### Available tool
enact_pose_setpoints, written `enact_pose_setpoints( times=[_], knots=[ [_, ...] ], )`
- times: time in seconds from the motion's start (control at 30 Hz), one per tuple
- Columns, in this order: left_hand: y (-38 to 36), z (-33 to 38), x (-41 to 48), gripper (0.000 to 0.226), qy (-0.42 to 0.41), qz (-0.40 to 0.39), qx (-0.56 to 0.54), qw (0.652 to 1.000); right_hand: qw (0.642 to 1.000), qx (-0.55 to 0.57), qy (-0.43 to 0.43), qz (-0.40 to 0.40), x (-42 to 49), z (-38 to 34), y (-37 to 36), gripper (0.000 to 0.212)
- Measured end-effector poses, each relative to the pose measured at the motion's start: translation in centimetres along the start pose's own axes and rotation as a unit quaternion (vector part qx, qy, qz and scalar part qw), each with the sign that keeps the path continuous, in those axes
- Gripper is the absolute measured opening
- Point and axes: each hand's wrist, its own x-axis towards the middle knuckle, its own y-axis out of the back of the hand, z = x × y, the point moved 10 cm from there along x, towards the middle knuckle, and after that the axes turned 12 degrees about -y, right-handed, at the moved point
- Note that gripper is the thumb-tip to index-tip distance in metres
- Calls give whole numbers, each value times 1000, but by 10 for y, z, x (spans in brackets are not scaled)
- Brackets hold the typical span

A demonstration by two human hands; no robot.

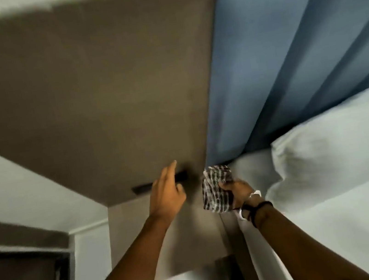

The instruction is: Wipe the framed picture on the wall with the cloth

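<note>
Bunching the checked cloth [218,190], the right hand [237,192] pinches it tight; left hand [166,191] spread near a dark wall fixture [159,183]; no framed picture visible, so wiping the wrong surface is the risk

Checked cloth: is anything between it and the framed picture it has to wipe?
Cannot say: no framed picture shows in this head view. The right hand grips the bunched black-and-white checked cloth beside the brown wall panel and blue curtain. The left hand, open, reaches toward a small dark fixture on the panel.
</note>
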Motion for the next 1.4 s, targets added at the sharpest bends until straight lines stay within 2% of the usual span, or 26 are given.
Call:
enact_pose_setpoints(
  times=[0.1, 0.17, 0.27, 0.37, 0.5, 0.6, 0.73, 0.83, 0.9, 0.97, 1.03, 1.1, 1.13, 1.23, 1.3, 1.4],
  knots=[
    [77, 115, 39, 67, -164, 37, 43, 985, 988, 76, 95, -93, -91, -83, -7, 39],
    [136, 193, 62, 65, -287, 86, 94, 949, 967, 105, 169, -156, -159, -147, -9, 37],
    [222, 285, 85, 63, -393, 150, 145, 896, 941, 157, 232, -189, -248, -229, 3, 31],
    [304, 356, 100, 61, -442, 208, 186, 853, 915, 199, 289, -197, -332, -303, 18, 28],
    [386, 436, 115, 59, -478, 250, 276, 795, 847, 261, 387, -254, -441, -389, 34, 42],
    [425, 480, 125, 61, -473, 266, 338, 769, 793, 299, 460, -265, -509, -434, 45, 32],
    [449, 532, 134, 64, -489, 301, 419, 703, 761, 345, 509, -206, -568, -491, 64, 19],
    [468, 578, 154, 61, -473, 331, 471, 667, 734, 362, 552, -160, -617, -534, 75, 13],
    [486, 614, 169, 59, -446, 352, 484, 666, 710, 331, 613, -103, -650, -568, 83, 32],
    [504, 653, 183, 60, -430, 375, 489, 660, 684, 272, 676, -43, -686, -595, 79, 60],
    [519, 696, 197, 60, -425, 392, 502, 643, 662, 190, 725, 13, -717, -621, 66, 74],
    [541, 741, 204, 60, -407, 427, 516, 621, 627, 105, 768, 81, -744, -645, 48, 77],
    [556, 757, 206, 61, -388, 445, 515, 622, 615, 47, 778, 120, -754, -657, 33, 78],
    [595, 787, 220, 67, -330, 467, 484, 663, 592, -160, 741, 272, -761, -696, -22, 84],
    [597, 810, 225, 66, -340, 462, 485, 660, 576, -167, 729, 331, -766, -707, -29, 90],
    [586, 833, 232, 65, -370, 447, 514, 632, 542, -122, 752, 353, -770, -713, -18, 87]
  ],
)
